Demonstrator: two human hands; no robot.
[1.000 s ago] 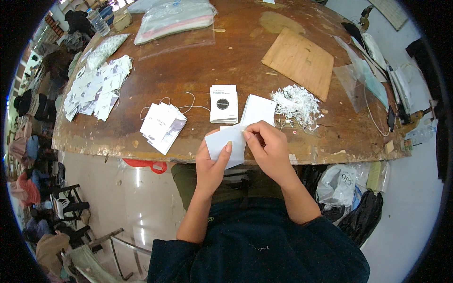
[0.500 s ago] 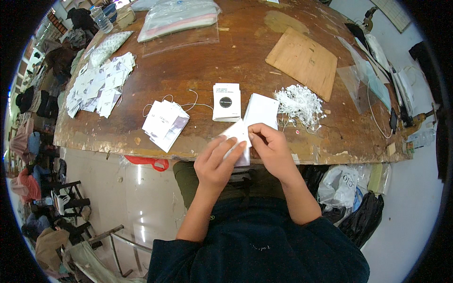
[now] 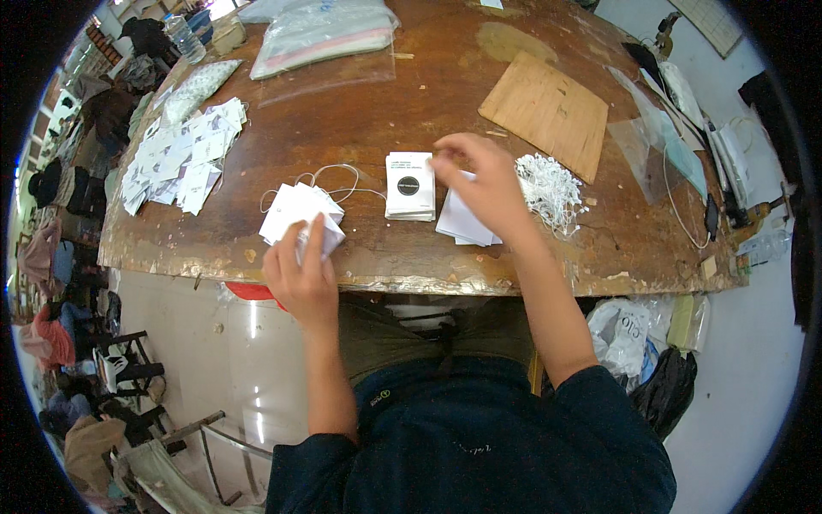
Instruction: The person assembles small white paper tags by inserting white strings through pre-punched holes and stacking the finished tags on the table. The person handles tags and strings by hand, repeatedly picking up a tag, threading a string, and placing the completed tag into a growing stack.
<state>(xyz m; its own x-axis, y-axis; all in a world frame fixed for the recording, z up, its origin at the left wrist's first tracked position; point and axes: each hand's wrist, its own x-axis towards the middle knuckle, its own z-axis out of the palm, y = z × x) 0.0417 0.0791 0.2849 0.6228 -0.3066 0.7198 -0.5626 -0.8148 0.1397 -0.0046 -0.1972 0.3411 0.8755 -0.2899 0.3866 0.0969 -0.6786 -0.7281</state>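
Observation:
My left hand (image 3: pixel 300 278) rests its spread fingers on a small pile of white tags (image 3: pixel 300 210) with thin string loops at the table's front edge. The hand looks open; its thumb is partly hidden. My right hand (image 3: pixel 484 171) is at the right edge of a neat stack of printed cards (image 3: pixel 411 184) with a black circle. Its fingers are bent and apart, with nothing visible between them. Under the right wrist lies a stack of blank white cards (image 3: pixel 462 218), partly covered by the hand. A heap of white strings (image 3: pixel 552 193) lies right of that wrist.
A large loose heap of tags (image 3: pixel 184 158) and a filled plastic bag (image 3: pixel 197 90) lie at the left. Farther back are flat clear bags (image 3: pixel 325 38). A thin wooden board (image 3: pixel 548 111) lies at the right, near a light blue sheet (image 3: pixel 685 158).
My left hand has moved left from the middle to the tag pile, where a white tag now lies on top. My right hand has moved up to the printed cards.

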